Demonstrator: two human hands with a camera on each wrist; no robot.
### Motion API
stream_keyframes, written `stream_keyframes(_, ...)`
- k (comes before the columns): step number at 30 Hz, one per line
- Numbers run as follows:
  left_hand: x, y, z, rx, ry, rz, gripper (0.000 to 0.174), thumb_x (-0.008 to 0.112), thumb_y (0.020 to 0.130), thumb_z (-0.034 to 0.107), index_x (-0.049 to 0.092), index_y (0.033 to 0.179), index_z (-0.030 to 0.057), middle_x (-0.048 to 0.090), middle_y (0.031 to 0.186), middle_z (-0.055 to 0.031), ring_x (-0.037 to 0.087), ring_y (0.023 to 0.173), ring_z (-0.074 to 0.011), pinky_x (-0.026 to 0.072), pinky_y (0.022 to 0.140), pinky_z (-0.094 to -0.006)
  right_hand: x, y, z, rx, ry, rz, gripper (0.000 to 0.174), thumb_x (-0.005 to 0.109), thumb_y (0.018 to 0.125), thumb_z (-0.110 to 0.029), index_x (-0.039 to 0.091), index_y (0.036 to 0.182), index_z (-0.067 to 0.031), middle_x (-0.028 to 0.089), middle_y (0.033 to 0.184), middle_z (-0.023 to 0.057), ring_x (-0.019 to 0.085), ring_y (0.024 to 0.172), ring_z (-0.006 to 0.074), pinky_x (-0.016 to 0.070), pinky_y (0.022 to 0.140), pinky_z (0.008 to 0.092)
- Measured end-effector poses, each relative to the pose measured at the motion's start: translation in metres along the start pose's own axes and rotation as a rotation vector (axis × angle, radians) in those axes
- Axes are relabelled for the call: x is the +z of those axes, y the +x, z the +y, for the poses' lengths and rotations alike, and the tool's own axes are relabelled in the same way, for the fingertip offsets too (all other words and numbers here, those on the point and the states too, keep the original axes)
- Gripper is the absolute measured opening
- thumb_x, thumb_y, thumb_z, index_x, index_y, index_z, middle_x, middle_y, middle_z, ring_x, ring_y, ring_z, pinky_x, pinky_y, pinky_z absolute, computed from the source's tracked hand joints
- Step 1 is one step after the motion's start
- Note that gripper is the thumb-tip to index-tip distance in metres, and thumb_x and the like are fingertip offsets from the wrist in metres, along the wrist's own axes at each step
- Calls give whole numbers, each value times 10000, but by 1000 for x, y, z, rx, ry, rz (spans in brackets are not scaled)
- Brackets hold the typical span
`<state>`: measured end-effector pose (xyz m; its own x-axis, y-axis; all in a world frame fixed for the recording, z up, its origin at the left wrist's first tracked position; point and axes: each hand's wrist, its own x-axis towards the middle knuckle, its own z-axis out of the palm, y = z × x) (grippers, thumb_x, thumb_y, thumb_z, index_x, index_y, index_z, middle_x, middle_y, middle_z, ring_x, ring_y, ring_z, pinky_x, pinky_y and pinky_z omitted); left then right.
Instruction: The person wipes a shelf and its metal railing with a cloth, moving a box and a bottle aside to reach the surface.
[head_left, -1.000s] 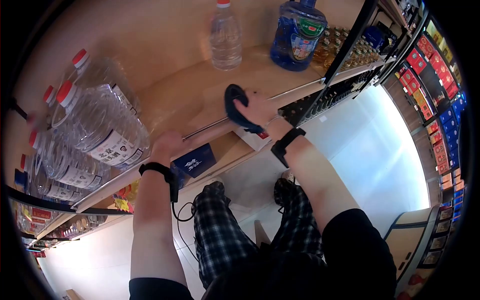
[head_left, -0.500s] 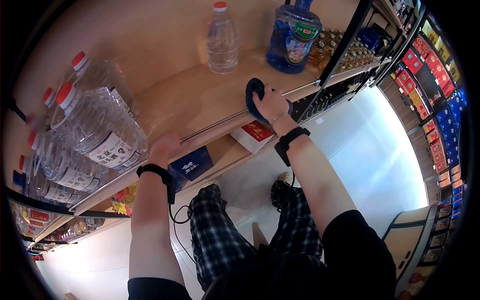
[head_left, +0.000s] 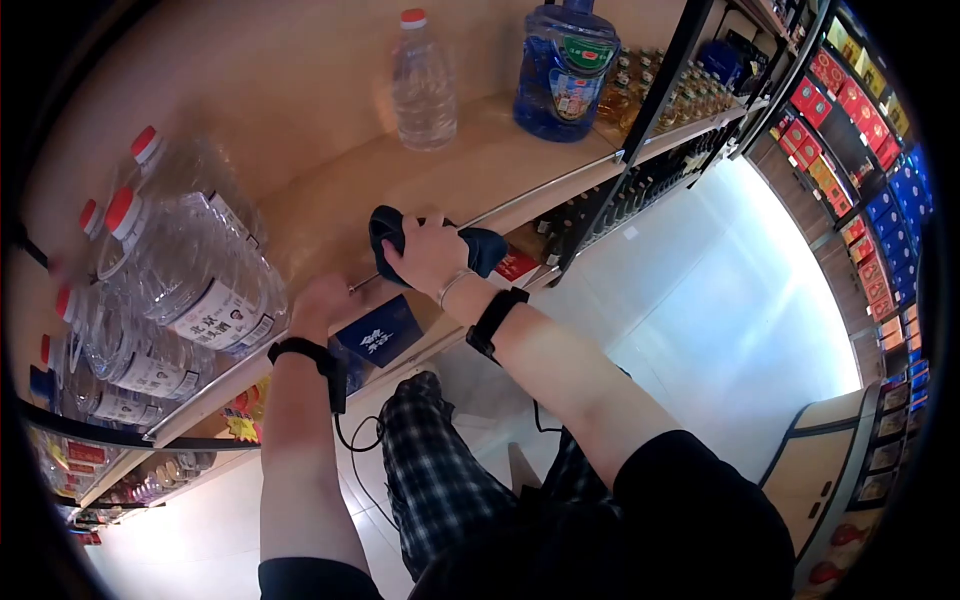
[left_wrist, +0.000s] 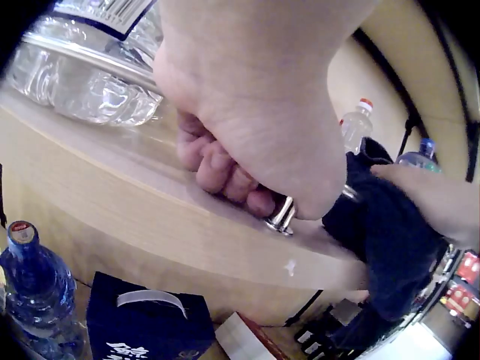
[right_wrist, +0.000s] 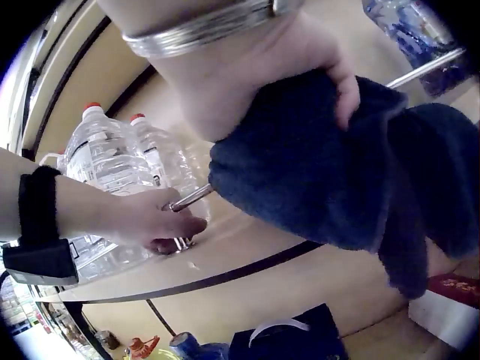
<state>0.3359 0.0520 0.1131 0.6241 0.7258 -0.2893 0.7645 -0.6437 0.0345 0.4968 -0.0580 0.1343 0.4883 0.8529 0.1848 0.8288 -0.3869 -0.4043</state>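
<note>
My left hand [head_left: 324, 300] grips the thin metal rail [right_wrist: 193, 196] along the shelf's front edge, its fingers curled round the rod near a shiny bracket [left_wrist: 282, 217]. My right hand [head_left: 430, 256] holds a dark blue cloth [right_wrist: 300, 165] draped over that rail, a short way to the right of the left hand. In the right wrist view, the cloth hides part of the rail and its loose end hangs down in front of the shelf edge. Large clear bottles [head_left: 215, 265] with red caps stand just left of the left hand.
On the shelf board [head_left: 330, 190] behind the hands stand a clear bottle [head_left: 424, 90] and a big blue jug [head_left: 567, 75]. Small amber bottles [head_left: 690, 90] fill the bay past a black post [head_left: 660, 85]. A navy box [head_left: 378, 332] sits on the level below.
My right hand and the cloth first shifted a little right, then slid left along the rail toward the left hand. The left hand keeps its hold on the rail.
</note>
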Motion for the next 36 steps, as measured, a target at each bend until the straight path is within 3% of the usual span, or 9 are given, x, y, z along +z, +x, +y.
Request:
stream_keyframes(2, -9, -12, 8, -11, -55, 41, 487, 535, 796, 464, 697, 918, 22, 646, 934, -251, 621, 914, -396, 484, 845, -452, 0, 1, 2, -52, 26, -31, 494, 554, 831, -493, 575, 1078, -66, 559, 995, 238, 634, 846, 394, 542, 683, 451)
stream_keyframes(5, 6, -4, -2, 7, -59, 53, 493, 536, 794, 479, 701, 905, 27, 649, 920, -246, 625, 907, -393, 487, 835, -453, -6, 8, 26, -126, 53, -54, 533, 513, 841, -525, 556, 1102, -62, 615, 957, 230, 641, 862, 394, 529, 721, 461)
stream_keyframes(11, 0, -4, 0, -39, -58, -45, 666, 475, 804, 606, 682, 975, -4, 641, 1020, -240, 607, 1004, -366, 469, 906, -416, -30, 34, 92, 16, -109, 11, 540, 500, 842, -533, 564, 1098, -62, 647, 995, 223, 636, 916, 389, 512, 768, 489)
stream_keyframes(14, 18, 6, -12, 38, -65, 43, 515, 525, 813, 501, 689, 948, 32, 646, 924, -249, 613, 915, -409, 478, 848, -459, -42, 53, 127, 69, -106, 72, 539, 499, 841, -536, 577, 1077, -58, 649, 998, 214, 630, 937, 392, 514, 779, 483)
stream_keyframes(17, 7, 0, -5, 16, -63, 7, 530, 519, 815, 511, 681, 964, 28, 642, 950, -246, 608, 928, -407, 476, 853, -456, -50, 58, 139, 128, -157, 60, 551, 493, 845, -539, 575, 1124, -70, 642, 1034, 201, 630, 956, 377, 519, 790, 465)
stream_keyframes(23, 7, 2, -3, 48, -66, 3, 604, 455, 827, 578, 681, 1019, 51, 641, 1042, -212, 602, 1009, -359, 467, 909, -407, -41, 47, 126, 193, -194, 99, 580, 492, 856, -525, 528, 1202, -61, 567, 1043, 286, 632, 904, 411, 539, 739, 442)
stream_keyframes(29, 11, 2, -6, 63, -85, 33, 604, 465, 818, 579, 689, 990, 45, 645, 1028, -214, 611, 989, -360, 472, 899, -410, -22, 32, 86, 184, -156, 104, 519, 526, 847, -494, 550, 1132, -60, 553, 1021, 259, 635, 840, 414, 541, 696, 451)
stream_keyframes(32, 14, 5, -7, 45, -46, 29, 449, 521, 823, 468, 680, 1016, 95, 648, 953, -220, 607, 929, -393, 477, 865, -438, -13, 21, 55, 139, -127, 73, 510, 539, 840, -484, 556, 1127, -64, 553, 1027, 248, 634, 840, 409, 543, 684, 454)
stream_keyframes(36, 9, 1, -5, 38, -74, 59, 415, 556, 798, 415, 693, 942, 50, 646, 934, -234, 614, 914, -394, 485, 850, -439, -3, 8, 15, 52, -66, 29, 501, 554, 829, -478, 569, 1114, -67, 555, 1029, 235, 634, 845, 402, 547, 672, 444)
